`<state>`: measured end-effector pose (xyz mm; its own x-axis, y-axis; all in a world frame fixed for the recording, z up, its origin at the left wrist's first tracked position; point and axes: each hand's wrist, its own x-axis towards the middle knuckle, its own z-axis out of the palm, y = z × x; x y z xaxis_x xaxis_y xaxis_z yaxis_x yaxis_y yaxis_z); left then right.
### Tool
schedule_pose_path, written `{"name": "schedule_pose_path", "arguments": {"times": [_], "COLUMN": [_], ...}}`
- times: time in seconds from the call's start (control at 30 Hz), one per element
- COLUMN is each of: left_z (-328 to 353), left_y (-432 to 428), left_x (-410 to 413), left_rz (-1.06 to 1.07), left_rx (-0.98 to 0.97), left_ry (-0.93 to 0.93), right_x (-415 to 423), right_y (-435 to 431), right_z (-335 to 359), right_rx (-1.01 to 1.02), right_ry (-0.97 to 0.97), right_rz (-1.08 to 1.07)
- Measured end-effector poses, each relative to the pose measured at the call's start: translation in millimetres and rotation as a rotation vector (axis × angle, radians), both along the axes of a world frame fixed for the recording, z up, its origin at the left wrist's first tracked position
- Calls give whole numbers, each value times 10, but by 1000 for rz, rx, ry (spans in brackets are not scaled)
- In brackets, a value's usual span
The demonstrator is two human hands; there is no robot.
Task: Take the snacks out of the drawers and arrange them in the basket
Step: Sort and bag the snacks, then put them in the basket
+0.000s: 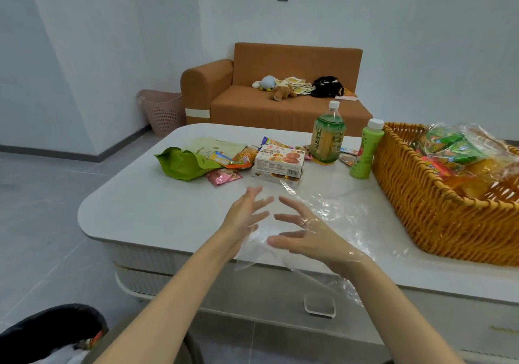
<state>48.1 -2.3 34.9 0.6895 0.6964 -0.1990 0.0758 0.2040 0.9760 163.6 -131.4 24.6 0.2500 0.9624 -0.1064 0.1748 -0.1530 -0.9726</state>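
Note:
A woven basket [427,212] stands on the right of the white table [157,209], holding several snack packs in clear wrap. A clear plastic bag [331,212] lies crumpled on the table near its front edge. My left hand [247,217] and my right hand [306,237] hover over the bag with fingers spread, palms facing each other, and the film drapes over my right hand. Further back lie a biscuit box [279,162], a green pouch [182,164], a pink packet [223,176] and other small snack packs.
Two green drink bottles [327,136] [365,150] stand between the snacks and the basket. A drawer handle [320,306] shows on the table's front. Behind are an orange sofa [252,102] with toys and a pink bin [164,110].

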Motion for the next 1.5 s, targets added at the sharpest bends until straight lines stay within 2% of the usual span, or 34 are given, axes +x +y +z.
{"name": "schedule_pose_path", "arguments": {"times": [0.07,0.13,0.23,0.47,0.6,0.67,0.83,0.93,1.07,1.23,1.43,1.5], "left_z": [-11,-7,4,35,24,31,65,82,99,95,45,49], "left_y": [59,108,193,451,631,745,1096,1223,1345,1463,1688,1736], "left_x": [-12,-44,-100,-298,-391,-475,-733,-806,-792,-731,-683,-682], "left_rz": [66,135,183,80,176,227,294,255,169,116,140,135], "left_rx": [-1,-30,-61,-49,-119,-136,-77,-21,-5,-41,-62,-58], "left_ry": [-45,-97,-135,4,-2,11,152,248,322,323,343,352], "right_x": [-29,-39,-104,-233,-270,-235,-83,-98,-91,147,310,350], "right_y": [3,-14,50,351,523,554,572,645,1030,1860,2792,3019], "right_z": [72,120,159,224,224,237,201,214,325,281,9,-52], "right_rx": [39,88,9,-69,-100,-74,83,151,186,48,-18,-110], "right_ry": [89,165,199,227,266,254,-20,-221,-492,-849,-1029,-1070], "right_rz": [-137,-189,-165,-89,-77,-155,-648,-745,-637,-395,-40,41]}}
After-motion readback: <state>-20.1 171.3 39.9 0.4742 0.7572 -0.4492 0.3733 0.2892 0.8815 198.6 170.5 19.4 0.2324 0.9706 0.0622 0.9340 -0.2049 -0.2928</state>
